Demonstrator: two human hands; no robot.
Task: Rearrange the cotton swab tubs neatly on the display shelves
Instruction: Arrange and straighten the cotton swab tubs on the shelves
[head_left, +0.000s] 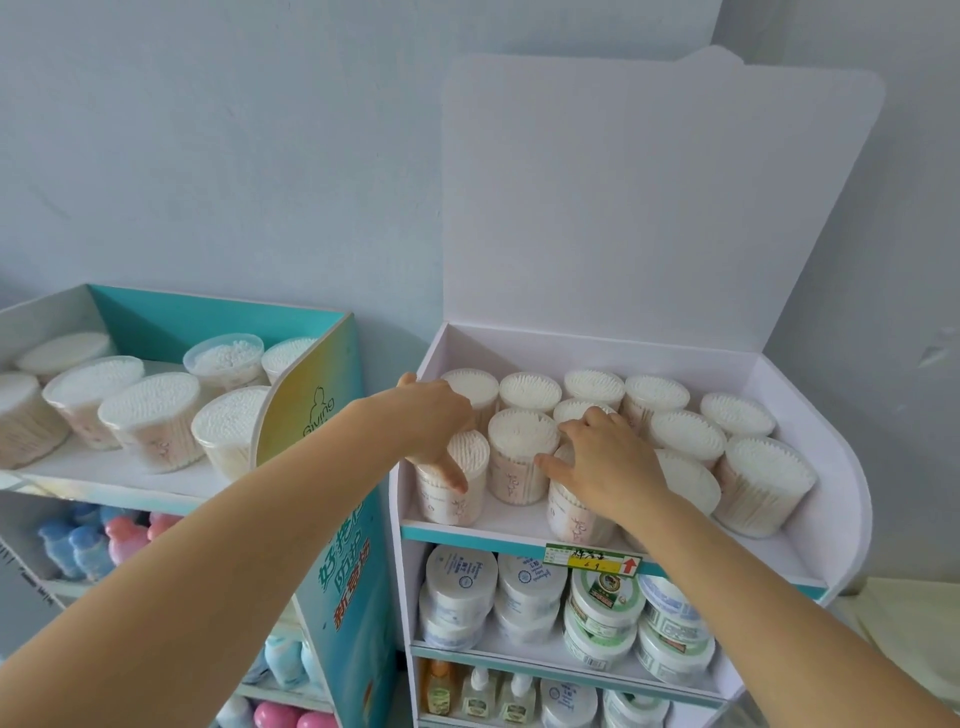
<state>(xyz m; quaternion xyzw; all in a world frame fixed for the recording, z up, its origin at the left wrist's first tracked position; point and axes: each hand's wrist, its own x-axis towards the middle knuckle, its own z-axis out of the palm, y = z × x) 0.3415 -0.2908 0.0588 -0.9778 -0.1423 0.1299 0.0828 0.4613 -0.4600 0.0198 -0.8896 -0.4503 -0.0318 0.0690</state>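
So on the top tier of the white cardboard display shelf (852, 499), both hands are already down on the front row. The left hand (436, 423) is set over the clear round plastic tub of white-tipped cotton swabs in the front-left corner (470, 460). Its thumb is run down the near wall, and the other fingers are mostly hidden over the top and far side, so it's read as a grip rather than a plain touch. The right hand (608, 462) is draped over a 2nd clear swab tub nearer the middle of the front edge (571, 514), with bent fingers hooked over its far rim and the thumb stuck out to the left. That one looks held from above too. The relation that matters: each tub lies straight under its own hand, standing upright with the swab tips up, so neither needs to be reached for. Between the 2 hands a 3rd swab tub (519, 457) is parked slightly further back, just beside both, so the front row is staggered. Probably the held tubs get slid back or sideways to square the row, and there's little slack for that. More swab tubs are lined up on the teal display shelf (208, 322) to the left, well apart from both hands.
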